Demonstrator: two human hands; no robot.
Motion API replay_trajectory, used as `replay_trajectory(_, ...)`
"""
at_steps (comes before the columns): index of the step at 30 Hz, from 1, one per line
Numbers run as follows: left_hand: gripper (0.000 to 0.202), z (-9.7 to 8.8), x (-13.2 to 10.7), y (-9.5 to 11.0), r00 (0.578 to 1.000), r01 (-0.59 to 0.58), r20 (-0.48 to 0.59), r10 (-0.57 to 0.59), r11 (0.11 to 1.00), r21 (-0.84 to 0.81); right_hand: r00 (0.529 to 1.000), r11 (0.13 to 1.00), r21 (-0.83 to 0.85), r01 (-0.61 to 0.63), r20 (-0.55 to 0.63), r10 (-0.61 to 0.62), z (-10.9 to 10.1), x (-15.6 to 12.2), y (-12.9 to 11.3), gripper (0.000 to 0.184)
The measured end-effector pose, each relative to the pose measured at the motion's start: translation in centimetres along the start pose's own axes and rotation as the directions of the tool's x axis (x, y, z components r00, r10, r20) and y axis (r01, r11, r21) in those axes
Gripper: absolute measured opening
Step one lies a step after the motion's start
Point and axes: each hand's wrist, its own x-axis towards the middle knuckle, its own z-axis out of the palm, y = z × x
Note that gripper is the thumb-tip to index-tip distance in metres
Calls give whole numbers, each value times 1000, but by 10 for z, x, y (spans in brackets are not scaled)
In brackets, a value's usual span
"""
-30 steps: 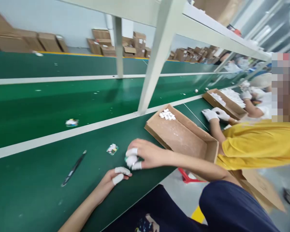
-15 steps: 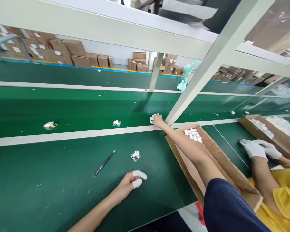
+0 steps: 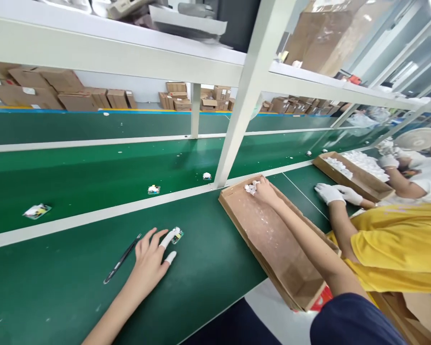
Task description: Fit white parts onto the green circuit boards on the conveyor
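Note:
My left hand (image 3: 149,256) lies on the green table (image 3: 75,287) with fingers spread, white finger cots on the thumb and forefinger. The forefinger tip touches a small green circuit board (image 3: 177,235). A black pair of tweezers (image 3: 122,259) lies just left of that hand. My right hand (image 3: 264,189) reaches into a shallow cardboard tray (image 3: 273,239), its fingers closed among a small pile of white pieces (image 3: 250,188) at the tray's far corner. What the fingers hold is hidden.
On the moving green belt (image 3: 93,172) behind the white rail lie several small parts (image 3: 153,189), (image 3: 37,211), (image 3: 207,176). A white frame post (image 3: 237,120) stands by the tray. A co-worker in yellow with white gloves (image 3: 330,193) works at a second tray (image 3: 355,175) to the right.
My right hand has left the belt, where a white part now lies, and moved into the tray's white pieces. My left hand has opened from a loose curl and reached the small circuit board.

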Motion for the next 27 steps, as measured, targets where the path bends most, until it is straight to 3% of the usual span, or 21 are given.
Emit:
replay_trajectory(4, 32, 9, 10, -2, 997, 37, 70, -44, 994, 102, 999, 1000, -22, 12, -40, -13, 35, 1, 16, 39)
replay_trajectory(8, 27, 14, 18, 3, 997, 66, 33, -70, 992, 111, 996, 1000, -17, 19, -83, -20, 51, 7, 22, 29)
replay_trajectory(16, 18, 8, 11, 21, 998, 52, -32, -52, 999, 2, 981, 999, -22, 45, -189, -48, 58, 11, 27, 30)
replay_trajectory(18, 23, 6, 5, 27, 997, 71, -10, -72, 997, -27, 977, 996, -39, 75, -198, -81, 59, 8, 28, 32)
replay_trajectory(22, 53, 3, 0, 36, 992, 72, 108, -58, 989, -127, 969, 984, -74, 162, -174, -172, 59, -1, 33, 30)
replay_trajectory(25, 49, 4, 0, 39, 982, 7, 189, 24, 987, -162, 966, 977, -103, 188, -161, -203, 58, -4, 38, 29)
replay_trajectory(27, 41, 5, 0, 41, 980, 11, 197, 15, 991, -133, 960, 961, -188, 202, -158, -233, 59, -4, 40, 30)
